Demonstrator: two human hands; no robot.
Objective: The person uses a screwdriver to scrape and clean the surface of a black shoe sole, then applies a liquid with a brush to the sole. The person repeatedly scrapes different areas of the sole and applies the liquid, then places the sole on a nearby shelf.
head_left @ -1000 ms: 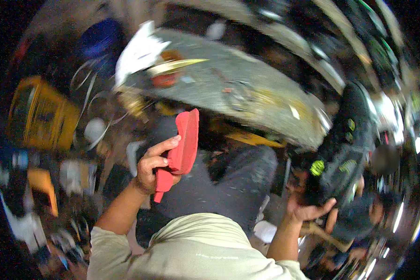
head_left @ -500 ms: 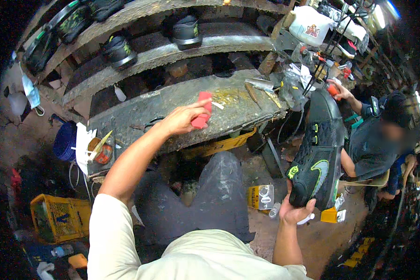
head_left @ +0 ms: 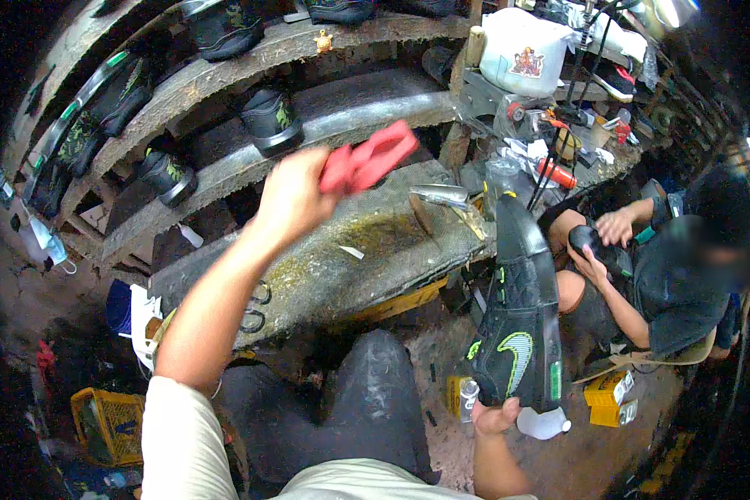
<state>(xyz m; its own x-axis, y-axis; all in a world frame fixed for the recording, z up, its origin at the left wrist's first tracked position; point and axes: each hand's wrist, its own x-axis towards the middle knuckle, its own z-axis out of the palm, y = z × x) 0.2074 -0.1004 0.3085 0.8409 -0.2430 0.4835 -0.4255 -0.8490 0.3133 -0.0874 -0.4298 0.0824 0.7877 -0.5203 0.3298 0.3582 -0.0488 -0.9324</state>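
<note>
My left hand (head_left: 293, 196) is raised above the workbench, its fingers closed on a folded red strip (head_left: 373, 158). One end of the strip makes a loop; its material is not clear. My right hand (head_left: 495, 418) holds a black sneaker (head_left: 517, 325) by the heel end. The shoe stands toe up, with its side turned to me. A silver-grey curved mark with a bright green outline and a small green patch show on it. Most of my right-hand fingers are hidden behind the shoe.
On the bench (head_left: 325, 292) lie black-handled scissors (head_left: 255, 308), a white scrap (head_left: 352, 252) and a metal tool (head_left: 440, 196). Black shoes (head_left: 271, 121) stand on shelves beyond. At right, a co-worker (head_left: 675, 283) handles a dark shoe (head_left: 598, 250). Yellow boxes (head_left: 610, 392) sit on the floor.
My left hand has risen with the red strip, which now shows a loop. The sneaker has shifted left in view. The co-worker's hand has left an orange-red bottle and is now at a dark shoe.
</note>
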